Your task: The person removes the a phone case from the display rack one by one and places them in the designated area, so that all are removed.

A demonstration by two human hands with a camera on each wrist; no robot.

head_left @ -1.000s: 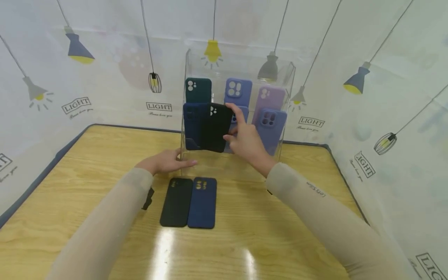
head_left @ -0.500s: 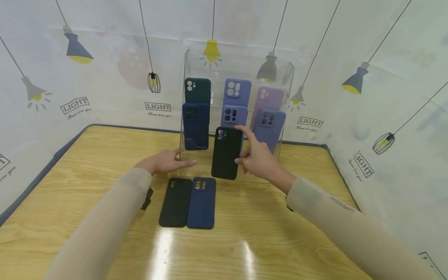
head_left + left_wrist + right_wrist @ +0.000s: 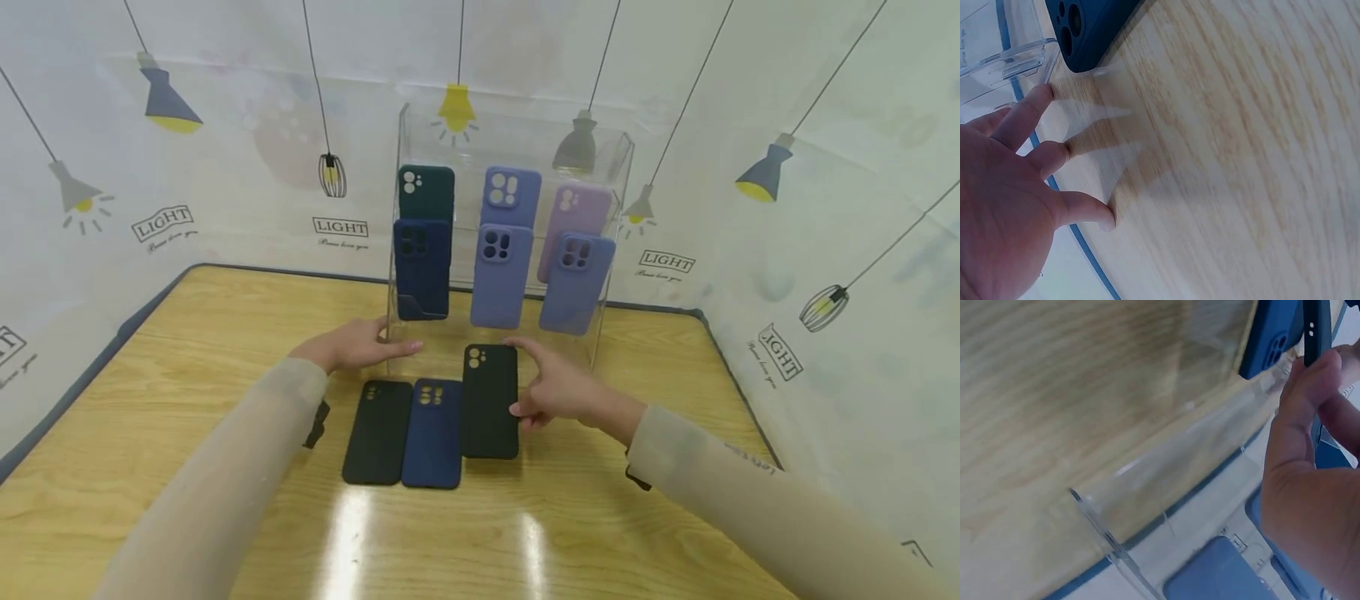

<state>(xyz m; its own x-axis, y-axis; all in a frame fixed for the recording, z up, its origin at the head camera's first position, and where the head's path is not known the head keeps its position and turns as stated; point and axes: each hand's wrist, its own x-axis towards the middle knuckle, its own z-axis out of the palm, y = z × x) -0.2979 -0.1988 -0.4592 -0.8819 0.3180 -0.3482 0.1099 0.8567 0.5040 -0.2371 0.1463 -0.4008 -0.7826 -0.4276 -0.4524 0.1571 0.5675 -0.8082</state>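
My right hand [image 3: 558,387] pinches a black phone case [image 3: 489,404] along its right side, index finger at its top corner. The case is close over the table, its left edge beside a dark blue phone case [image 3: 432,442]. Left of that lies another black phone case [image 3: 377,437]. In the right wrist view, the held case [image 3: 1316,328] shows edge-on between thumb and fingers. My left hand [image 3: 360,343] rests at the lower left side of a clear display stand [image 3: 517,133], fingers spread in the left wrist view, fingertips on the wood and at the stand's base.
On the stand lean several cases: dark green [image 3: 426,190], navy [image 3: 422,271], blue-violet [image 3: 512,196], lavender-blue [image 3: 502,279], pink-lilac [image 3: 581,208] and periwinkle [image 3: 577,287]. The wooden table [image 3: 247,350] ends at a lamp-patterned wall sheet [image 3: 255,167] behind and at both sides.
My right hand has brought the black case down from in front of the stand to beside the blue one, uncovering the middle lavender-blue case. The left hand has stayed in place.
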